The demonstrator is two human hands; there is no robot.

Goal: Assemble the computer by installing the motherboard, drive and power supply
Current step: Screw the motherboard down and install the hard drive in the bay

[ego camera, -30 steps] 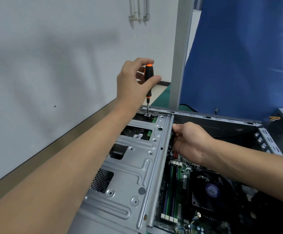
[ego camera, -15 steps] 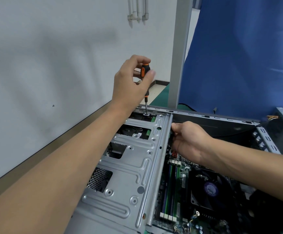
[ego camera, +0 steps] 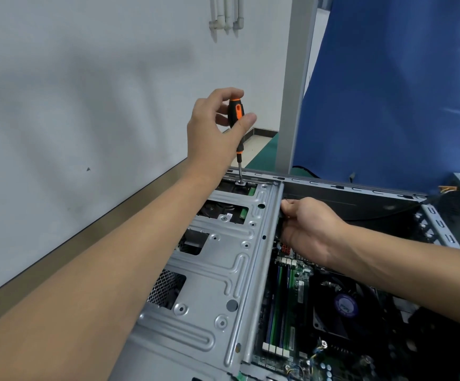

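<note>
**A:** Where is the computer case?

**B:** It lies open on its side and fills the picture from 3 to 6 o'clock. A grey metal plate with stamped ribs and cut-outs covers its left half.

**A:** And inside?

**B:** At the plate's 3 o'clock the green motherboard shows. It has 4 memory sticks, blue and green, and a round black fan with a purple label at their 3 o'clock.

**A:** The hands?

**B:** They are well apart. The left hand pinches the black-and-orange screwdriver by its handle. The screwdriver stands nearly upright, tip on a screw at the plate's 12 o'clock end. The right hand curls round the plate's right edge, thumb on top.

**A:** Behind them?

**B:** A pale wall at 10 o'clock and a blue cloth at 2 o'clock.
</note>
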